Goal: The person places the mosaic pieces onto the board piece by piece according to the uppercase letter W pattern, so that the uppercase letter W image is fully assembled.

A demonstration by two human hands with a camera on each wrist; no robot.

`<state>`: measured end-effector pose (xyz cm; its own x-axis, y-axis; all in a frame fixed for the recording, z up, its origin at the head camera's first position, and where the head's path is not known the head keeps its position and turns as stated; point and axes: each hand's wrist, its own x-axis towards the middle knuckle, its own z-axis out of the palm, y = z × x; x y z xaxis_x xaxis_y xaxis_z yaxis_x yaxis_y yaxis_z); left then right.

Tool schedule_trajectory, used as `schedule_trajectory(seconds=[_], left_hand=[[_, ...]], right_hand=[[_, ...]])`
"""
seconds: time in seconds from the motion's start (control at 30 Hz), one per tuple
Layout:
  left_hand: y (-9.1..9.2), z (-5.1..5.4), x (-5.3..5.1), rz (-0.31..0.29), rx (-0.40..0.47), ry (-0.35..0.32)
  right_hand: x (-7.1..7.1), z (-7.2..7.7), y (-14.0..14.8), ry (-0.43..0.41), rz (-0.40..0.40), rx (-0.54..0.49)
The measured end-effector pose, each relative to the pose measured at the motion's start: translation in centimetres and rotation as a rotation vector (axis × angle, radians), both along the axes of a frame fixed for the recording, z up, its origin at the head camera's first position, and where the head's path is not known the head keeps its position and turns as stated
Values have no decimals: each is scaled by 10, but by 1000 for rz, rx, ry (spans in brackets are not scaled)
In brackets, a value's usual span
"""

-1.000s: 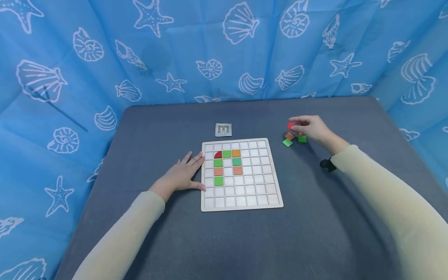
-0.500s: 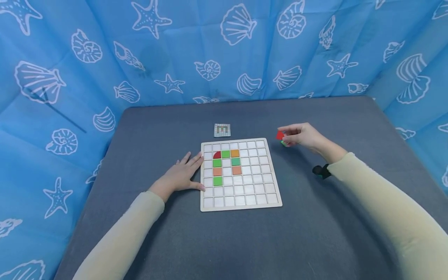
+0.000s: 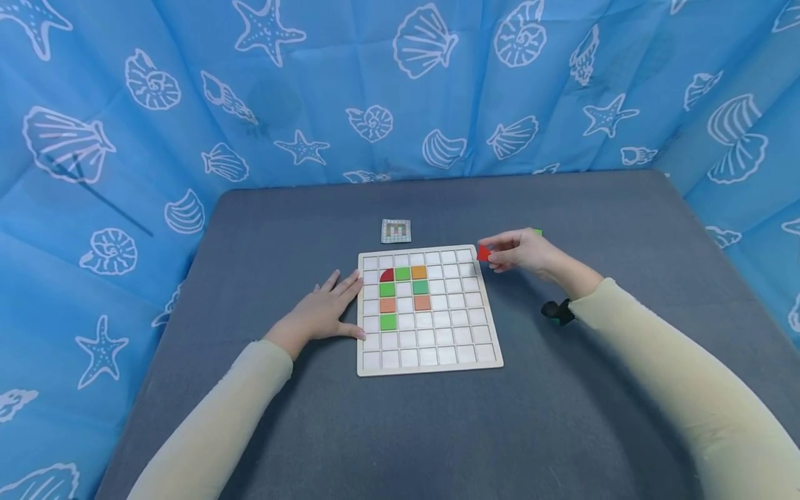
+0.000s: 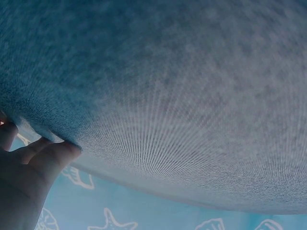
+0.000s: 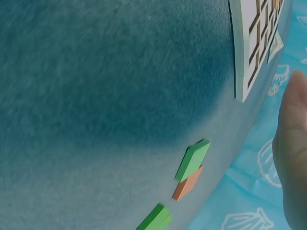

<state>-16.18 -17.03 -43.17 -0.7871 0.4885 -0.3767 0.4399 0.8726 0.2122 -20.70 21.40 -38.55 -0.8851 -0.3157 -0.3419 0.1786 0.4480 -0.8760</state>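
In the head view a pale grid board (image 3: 453,337) lies on the grey table, with several coloured tiles set in its upper left cells, among them a dark red quarter-round tile (image 3: 387,276) and an orange tile (image 3: 418,272). My left hand (image 3: 323,310) rests with spread fingers at the board's left edge, the fingertips touching it. My right hand (image 3: 521,251) pinches a red tile (image 3: 484,253) between thumb and fingers, by the board's upper right corner. In the right wrist view only part of this hand shows, and the red tile is out of sight.
A small pattern card (image 3: 396,231) lies behind the board. Loose on the table are a light green tile (image 5: 193,159), an orange tile (image 5: 188,184) touching it and another green tile (image 5: 156,219). A blue shell-print curtain (image 3: 312,90) hangs around the table.
My right hand has lifted the red tile from beside the loose tiles and carried it left to the board's corner. My left hand stays in place.
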Motion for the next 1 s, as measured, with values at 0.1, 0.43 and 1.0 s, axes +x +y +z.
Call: schedule_trajectory(seconds=[0.1, 0.43, 1.0], left_hand=[[0, 0, 0, -5, 7, 2], [0, -1, -2, -1, -9, 12], [1, 0, -1, 2, -1, 4]], right_hand=[[0, -2, -4, -17, -4, -5], [-2, -6, -19, -50, -15, -17], [1, -7, 0, -30, 2, 64]])
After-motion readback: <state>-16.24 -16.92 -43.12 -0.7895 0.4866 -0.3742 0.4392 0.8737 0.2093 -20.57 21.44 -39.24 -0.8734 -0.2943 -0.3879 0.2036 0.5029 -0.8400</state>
